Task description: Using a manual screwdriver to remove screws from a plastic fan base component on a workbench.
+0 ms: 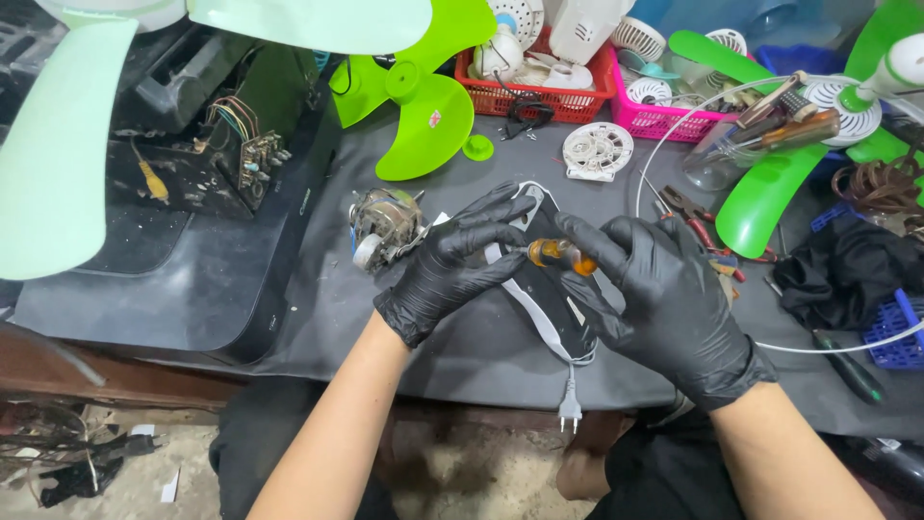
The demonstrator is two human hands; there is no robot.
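A dark bench [318,318] carries green fan blades [423,106], a red basket [539,96] and a pink basket [664,116] of white parts at the back. At centre a black casing [549,299] with a white cord [539,323] lies under both gloved hands. The right hand [664,299] grasps an orange-handled screwdriver [563,255]; the left hand [457,260] pinches its shaft. A small motor [383,229] sits just left, pliers [693,212] to the right

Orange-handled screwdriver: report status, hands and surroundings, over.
Right hand in black glove grips orange-handled screwdriver. Left hand steadies its shaft over white-edged black housing. Bare fan motor beside left hand; red-handled pliers right.
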